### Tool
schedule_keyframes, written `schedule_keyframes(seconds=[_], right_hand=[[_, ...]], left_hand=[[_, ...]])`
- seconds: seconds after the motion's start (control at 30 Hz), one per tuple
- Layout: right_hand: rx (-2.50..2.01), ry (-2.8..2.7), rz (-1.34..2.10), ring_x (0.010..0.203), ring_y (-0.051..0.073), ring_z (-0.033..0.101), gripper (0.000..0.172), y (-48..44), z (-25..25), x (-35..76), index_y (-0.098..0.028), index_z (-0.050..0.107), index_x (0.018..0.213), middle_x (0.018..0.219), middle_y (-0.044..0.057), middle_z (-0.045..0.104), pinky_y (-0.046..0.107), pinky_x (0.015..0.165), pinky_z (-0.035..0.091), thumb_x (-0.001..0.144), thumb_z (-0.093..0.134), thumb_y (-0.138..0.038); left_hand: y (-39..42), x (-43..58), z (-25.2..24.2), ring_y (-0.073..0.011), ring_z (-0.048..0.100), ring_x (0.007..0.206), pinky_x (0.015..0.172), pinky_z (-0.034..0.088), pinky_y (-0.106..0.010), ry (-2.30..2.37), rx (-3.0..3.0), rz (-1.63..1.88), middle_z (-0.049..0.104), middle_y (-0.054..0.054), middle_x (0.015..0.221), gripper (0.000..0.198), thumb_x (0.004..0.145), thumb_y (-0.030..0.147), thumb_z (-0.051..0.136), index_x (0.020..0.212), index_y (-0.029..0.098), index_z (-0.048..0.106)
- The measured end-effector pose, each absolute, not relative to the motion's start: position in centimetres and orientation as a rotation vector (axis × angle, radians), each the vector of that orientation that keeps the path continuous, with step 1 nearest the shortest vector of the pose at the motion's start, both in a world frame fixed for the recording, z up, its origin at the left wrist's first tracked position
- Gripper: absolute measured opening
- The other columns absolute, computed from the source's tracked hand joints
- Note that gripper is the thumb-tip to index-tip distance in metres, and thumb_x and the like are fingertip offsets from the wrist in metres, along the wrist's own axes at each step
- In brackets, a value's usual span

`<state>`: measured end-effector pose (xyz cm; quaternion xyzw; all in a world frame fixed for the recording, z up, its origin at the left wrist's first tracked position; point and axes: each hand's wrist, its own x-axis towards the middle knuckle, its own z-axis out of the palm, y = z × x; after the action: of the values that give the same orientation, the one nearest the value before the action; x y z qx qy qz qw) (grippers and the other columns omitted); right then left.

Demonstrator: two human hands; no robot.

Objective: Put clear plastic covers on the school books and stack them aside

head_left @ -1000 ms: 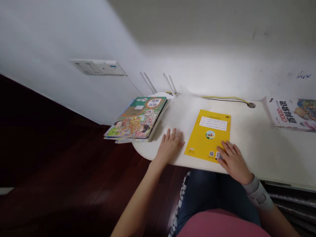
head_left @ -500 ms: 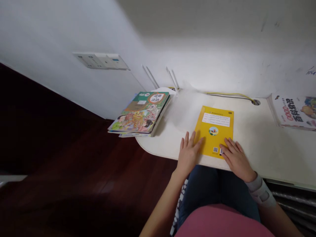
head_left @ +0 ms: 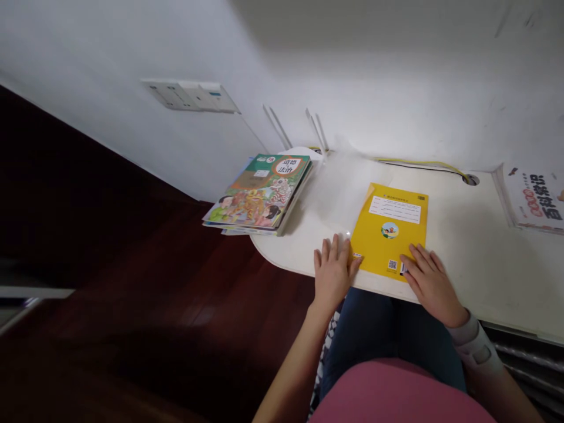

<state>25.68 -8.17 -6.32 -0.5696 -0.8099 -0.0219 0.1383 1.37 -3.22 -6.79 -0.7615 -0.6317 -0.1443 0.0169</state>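
Observation:
A yellow book (head_left: 372, 244) lies on the white desk with its printed cover up, showing a white text box, a round picture and a QR code. My left hand (head_left: 332, 271) rests flat at the book's lower left corner, fingers spread mostly on the desk and the thumb at the book's edge. Over the lower right corner lies my right hand (head_left: 432, 282), fingers stretched out and covering part of the barcode. A clear plastic sheet or cover (head_left: 337, 191) sits on the desk, left of and behind the book.
A stack of books (head_left: 259, 194) with a green illustrated cover overhangs the desk's (head_left: 467, 258) rounded left end. Behind it rise white antennas (head_left: 279, 126). A yellow cable (head_left: 418, 161) runs along the wall to a cable hole (head_left: 470, 180). Another book (head_left: 533, 197) lies far right.
My left hand has slid slightly left off the book, uncovering a small label at its lower left corner. My right hand stays on the right corner. The whole view has shifted a little.

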Motion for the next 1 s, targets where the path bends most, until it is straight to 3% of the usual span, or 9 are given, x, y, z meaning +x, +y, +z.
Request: schedule_keyframes(seconds=[0.33,0.57,0.63,0.73,1.0], right_hand=[[-1.640,-2.349,-0.055,0.137,0.027,0.033,0.041,-8.1,-6.7,25.8,-0.020,0.054,0.130,0.145,0.013,0.043,0.049,0.108,0.031,0.096,0.035,-0.033],[-1.649,-2.348,-0.057,0.137,0.027,0.034,0.041,-8.1,-6.6,25.7,-0.020,0.053,0.131,0.146,0.013,0.043,0.049,0.108,0.031,0.097,0.035,-0.032],[-1.648,-2.346,-0.061,0.137,0.027,0.034,0.040,-8.1,-6.6,25.7,-0.019,0.053,0.131,0.145,0.013,0.043,0.049,0.108,0.030,0.096,0.035,-0.031],[-1.646,-2.329,-0.061,0.137,0.027,0.034,0.040,-8.1,-6.4,25.6,-0.020,0.054,0.130,0.144,0.014,0.044,0.049,0.108,0.030,0.096,0.036,-0.031],[-1.650,-2.326,-0.023,0.137,0.027,0.034,0.040,-8.2,-6.1,25.5,-0.020,0.054,0.130,0.144,0.014,0.044,0.050,0.107,0.031,0.096,0.035,-0.030]], left_hand=[[-3.4,1.6,-6.6,-0.0370,0.037,0.134,0.103,0.034,-0.059,-1.997,-2.396,-0.578,0.043,-0.017,0.144,0.051,0.090,0.042,0.050,0.135,0.017,0.050],[-3.3,2.6,-4.7,-0.0349,0.039,0.133,0.105,0.030,-0.061,-1.848,-2.354,-0.824,0.051,-0.015,0.138,0.033,0.089,0.029,0.052,0.119,0.018,0.061],[-3.3,3.0,-3.9,-0.0303,0.050,0.124,0.104,0.033,-0.055,-1.801,-2.406,-0.931,0.061,-0.014,0.127,0.030,0.089,0.025,0.052,0.116,0.019,0.062],[-3.3,3.7,-3.2,-0.0209,0.064,0.096,0.095,0.044,-0.043,-1.798,-2.472,-1.111,0.071,-0.008,0.099,0.027,0.087,0.017,0.049,0.112,0.019,0.061],[-3.5,4.0,-2.4,-0.0185,0.061,0.075,0.075,0.051,-0.035,-1.868,-2.397,-1.319,0.062,0.000,0.071,0.018,0.085,0.019,0.054,0.103,0.020,0.059]])
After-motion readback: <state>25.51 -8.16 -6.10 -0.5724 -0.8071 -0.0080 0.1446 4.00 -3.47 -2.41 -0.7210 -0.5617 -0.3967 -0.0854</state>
